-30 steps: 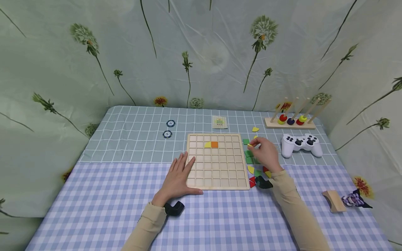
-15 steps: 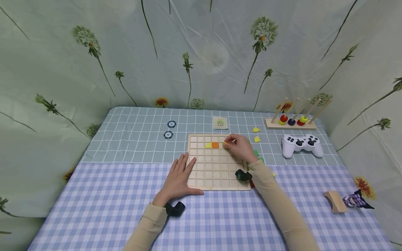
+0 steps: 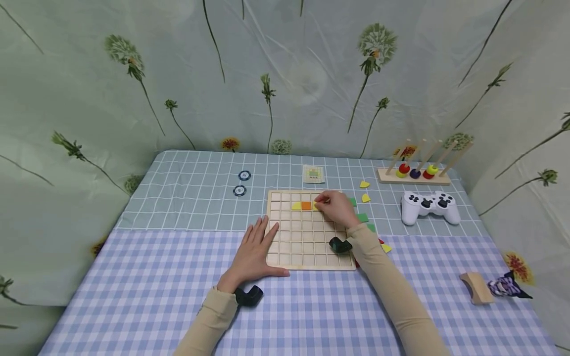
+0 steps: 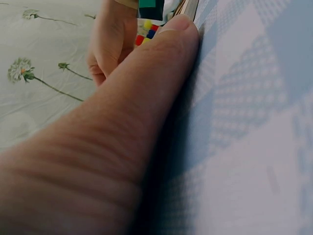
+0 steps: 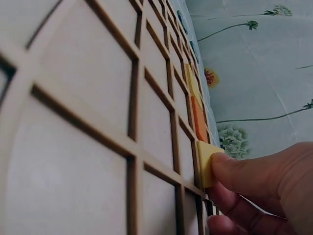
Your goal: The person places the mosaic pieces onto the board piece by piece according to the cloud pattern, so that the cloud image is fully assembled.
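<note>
Right hand, pinching yellow tile, has moved from loose pieces to wooden board, beside orange tile; apparently a row's 3rd piece, seating unconfirmed. Left hand, fingers spread, rests at board's left edge

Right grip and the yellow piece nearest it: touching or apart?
Touching. The right wrist view shows the right grip holding the yellow piece, thumb directly against its face.

Left hand outspread (right hand mid-pinch)

bd on tbl | card behind bd | chips L — gamepad R
</note>
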`<control>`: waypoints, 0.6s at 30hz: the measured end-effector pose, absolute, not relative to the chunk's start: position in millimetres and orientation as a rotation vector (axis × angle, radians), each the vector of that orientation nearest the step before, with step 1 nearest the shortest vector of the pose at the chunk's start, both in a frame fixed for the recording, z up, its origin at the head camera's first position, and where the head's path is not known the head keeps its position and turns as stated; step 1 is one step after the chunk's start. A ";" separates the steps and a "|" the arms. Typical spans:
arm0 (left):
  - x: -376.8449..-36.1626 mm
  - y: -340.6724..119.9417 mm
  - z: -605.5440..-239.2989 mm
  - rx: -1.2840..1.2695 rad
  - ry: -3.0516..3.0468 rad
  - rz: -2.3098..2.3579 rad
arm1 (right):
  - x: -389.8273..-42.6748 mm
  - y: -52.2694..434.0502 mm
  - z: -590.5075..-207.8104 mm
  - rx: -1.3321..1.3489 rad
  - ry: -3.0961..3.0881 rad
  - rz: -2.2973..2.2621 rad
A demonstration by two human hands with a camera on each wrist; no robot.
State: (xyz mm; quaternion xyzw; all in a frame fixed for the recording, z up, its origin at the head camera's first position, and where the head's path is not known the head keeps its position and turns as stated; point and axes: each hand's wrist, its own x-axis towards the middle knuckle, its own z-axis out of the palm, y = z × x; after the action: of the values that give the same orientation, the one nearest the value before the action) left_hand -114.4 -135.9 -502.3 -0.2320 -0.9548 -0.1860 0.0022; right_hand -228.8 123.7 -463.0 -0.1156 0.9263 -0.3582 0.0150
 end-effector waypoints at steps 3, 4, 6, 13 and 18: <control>-114.3 -135.7 -501.6 -0.727 -2.993 -0.591 | -228.9 123.2 -463.8 -0.373 2.899 -1.079; -114.3 -135.7 -501.4 -0.725 -2.997 -0.589 | -228.9 123.2 -464.2 -0.374 2.907 -1.071; -114.4 -135.6 -501.1 -0.721 -3.007 -0.584 | -228.8 123.0 -464.6 -0.370 2.925 -1.051; -114.3 -135.6 -501.7 -0.730 -3.016 -0.566 | -226.5 132.4 -461.6 -0.428 2.913 -1.050; -114.0 -135.9 -501.5 -0.733 -3.001 -0.576 | -224.3 157.1 -455.7 -0.404 2.883 -1.113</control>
State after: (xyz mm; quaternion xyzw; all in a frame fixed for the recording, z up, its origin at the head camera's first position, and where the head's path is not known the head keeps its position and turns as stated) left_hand -114.0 -135.9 -501.5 -0.2334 -0.9549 -0.1834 -0.0005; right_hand -224.3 157.1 -455.7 -0.1295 0.9249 -0.3572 0.0123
